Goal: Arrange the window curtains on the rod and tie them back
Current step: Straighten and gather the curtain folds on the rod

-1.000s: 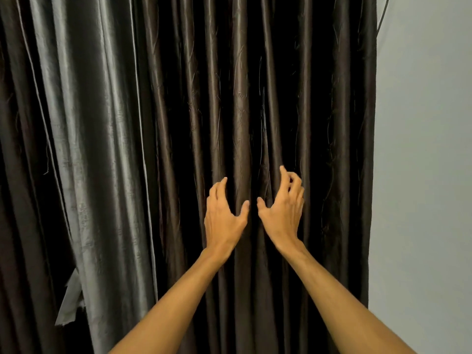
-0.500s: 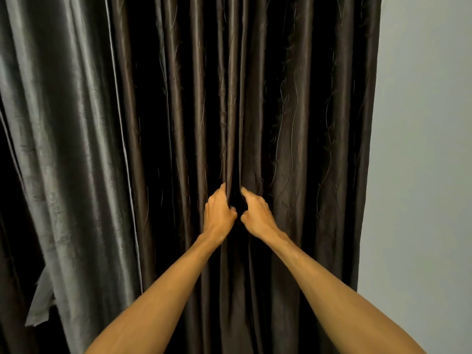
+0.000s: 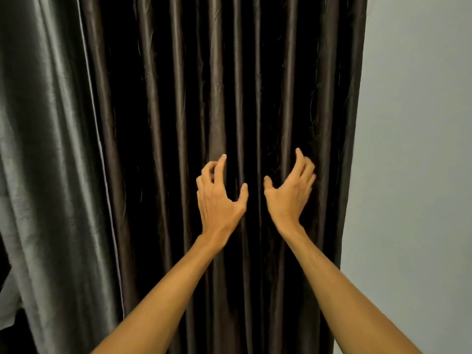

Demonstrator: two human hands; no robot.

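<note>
My left hand, right hand at dark curtain, hanging just beside wall. Fingers wide, loosely hooked, holding nothing. Best next: catch matching pleats each side, draw together evenly, keep folds straight for tie-back.

Curtain top and hem apparently lie offscreen.

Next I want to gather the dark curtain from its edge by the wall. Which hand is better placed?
Right. The right hand is open over the folds nearest the edge of the dark curtain by the wall. The left hand, also open, is at folds further in.
</note>
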